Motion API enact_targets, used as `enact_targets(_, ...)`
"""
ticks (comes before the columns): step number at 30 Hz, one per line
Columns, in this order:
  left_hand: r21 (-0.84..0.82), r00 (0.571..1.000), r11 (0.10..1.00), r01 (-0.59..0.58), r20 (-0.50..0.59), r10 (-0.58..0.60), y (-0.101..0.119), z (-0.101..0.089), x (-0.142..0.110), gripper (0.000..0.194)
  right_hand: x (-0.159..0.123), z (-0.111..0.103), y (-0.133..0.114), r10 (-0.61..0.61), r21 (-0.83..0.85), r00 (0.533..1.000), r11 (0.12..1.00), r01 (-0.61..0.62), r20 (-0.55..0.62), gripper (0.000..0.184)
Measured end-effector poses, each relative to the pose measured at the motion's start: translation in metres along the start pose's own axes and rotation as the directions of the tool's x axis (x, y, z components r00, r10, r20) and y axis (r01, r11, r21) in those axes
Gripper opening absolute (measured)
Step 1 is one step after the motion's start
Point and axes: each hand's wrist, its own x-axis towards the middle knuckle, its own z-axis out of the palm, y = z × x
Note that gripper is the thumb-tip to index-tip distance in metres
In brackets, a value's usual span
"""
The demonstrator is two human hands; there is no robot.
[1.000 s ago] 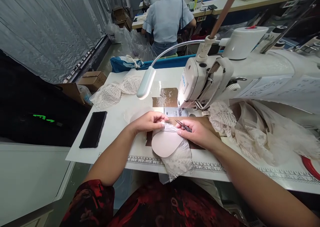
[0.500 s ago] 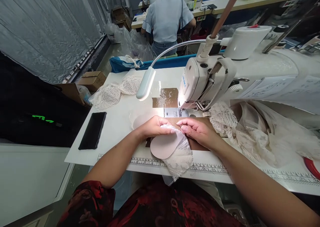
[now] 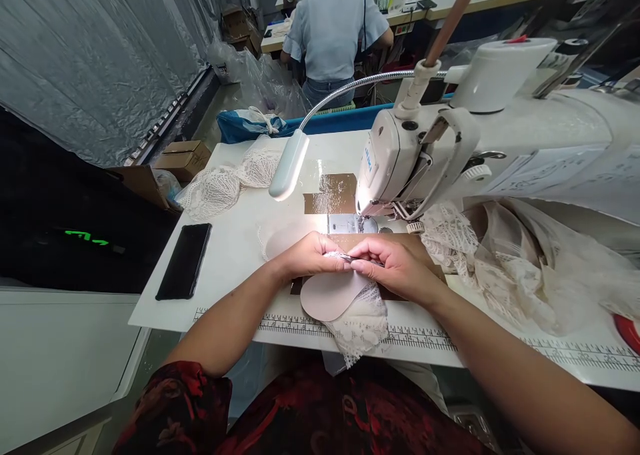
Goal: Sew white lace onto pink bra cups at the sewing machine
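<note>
My left hand [image 3: 311,255] pinches the upper edge of a pale foam bra cup [image 3: 331,296], thumb on top. My right hand [image 3: 393,263] is closed at the same edge, its fingertips almost meeting the left ones. White lace [image 3: 363,325] trails from the cup over the table's front edge. A small shiny sliver shows between the fingertips; what it is I cannot tell. Just beyond the hands is the needle area of the sewing machine [image 3: 383,168], apart from the cup. Another pale cup [image 3: 283,241] lies partly behind my left hand.
A lamp [image 3: 290,165] hangs over the white table [image 3: 240,241]. Lace cups [image 3: 215,191] and a black phone [image 3: 183,261] lie left. Lace and sheer fabric [image 3: 525,261] are heaped right, under the machine arm. A ruler strip [image 3: 415,338] runs along the front edge. A person [image 3: 335,35] sits ahead.
My right hand has shifted slightly left, closing in on the left fingertips at the cup's edge. The shiny sliver now shows there. My left hand stays nearly still.
</note>
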Motion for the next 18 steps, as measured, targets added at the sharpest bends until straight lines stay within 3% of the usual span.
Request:
enact_targets(7, 0.041, 1.000, 0.999, 0.030, 0.010, -0.030, 0.004, -0.005, -0.004, 0.035, 0.000, 0.000, 0.008, 0.036, 0.016, 0.998, 0.999, -0.035, -0.054, 0.021)
enact_targets(14, 0.048, 0.997, 0.996, 0.069, -0.021, -0.068, 0.002, -0.010, -0.006, 0.037, -0.003, -0.006, 0.013, 0.054, 0.029, 0.997, 0.998, -0.055, 0.054, 0.023)
enact_targets(18, 0.069, 0.998, 0.996, 0.065, -0.013, -0.064, 0.002, -0.006, -0.004, 0.038, 0.000, -0.004, 0.007, 0.058, 0.013, 0.997, 0.998, -0.059, 0.059, 0.024)
